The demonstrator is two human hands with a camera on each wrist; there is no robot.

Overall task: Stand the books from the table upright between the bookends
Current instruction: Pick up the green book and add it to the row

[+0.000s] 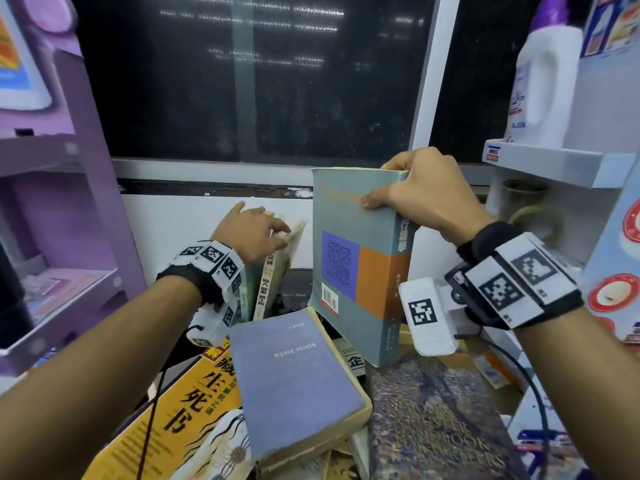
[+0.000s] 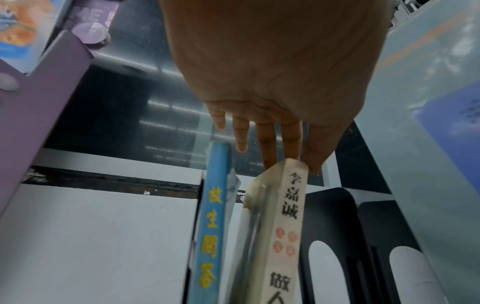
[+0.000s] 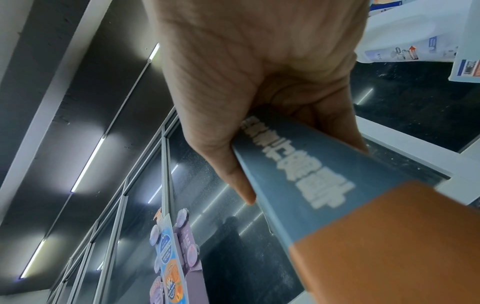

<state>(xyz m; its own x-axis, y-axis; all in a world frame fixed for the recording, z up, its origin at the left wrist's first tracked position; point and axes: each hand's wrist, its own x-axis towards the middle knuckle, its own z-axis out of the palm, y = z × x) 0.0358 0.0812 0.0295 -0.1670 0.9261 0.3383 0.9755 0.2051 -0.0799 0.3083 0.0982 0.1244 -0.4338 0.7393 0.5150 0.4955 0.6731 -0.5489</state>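
A thick grey book (image 1: 360,258) with a purple and an orange block on its cover is held upright in the air by the right hand (image 1: 426,192), above the pile of books on the surface. The grip is closed over the book's top corner at the spine: the thumb is pressed on the cover and the fingers are curled round the far side. From the right wrist, the spine (image 3: 324,185) is seen wedged between thumb and fingers, grey above and orange below.

The left hand (image 1: 252,230) is laid on the tops of the books already standing, fingers straight and slightly spread. From the left wrist, a cream book (image 2: 280,230) is touched at its top by the fingertips (image 2: 270,156), and a blue book (image 2: 213,226) stands just beside it, on its left. Both are leaning slightly. A black bookend (image 2: 335,230) stands right of the cream book, close by; whether they touch cannot be told. The grey book is held apart from this row, to its right and higher.

Still flat on the surface lie a lilac book (image 1: 298,382) in the middle, a yellow book (image 1: 166,417) partly under it at the left, and a patterned book (image 1: 436,427) at the right. A purple shelf (image 1: 69,161) stands at the left and a white shelf (image 1: 554,164) with a white jug (image 1: 540,88) at the right.
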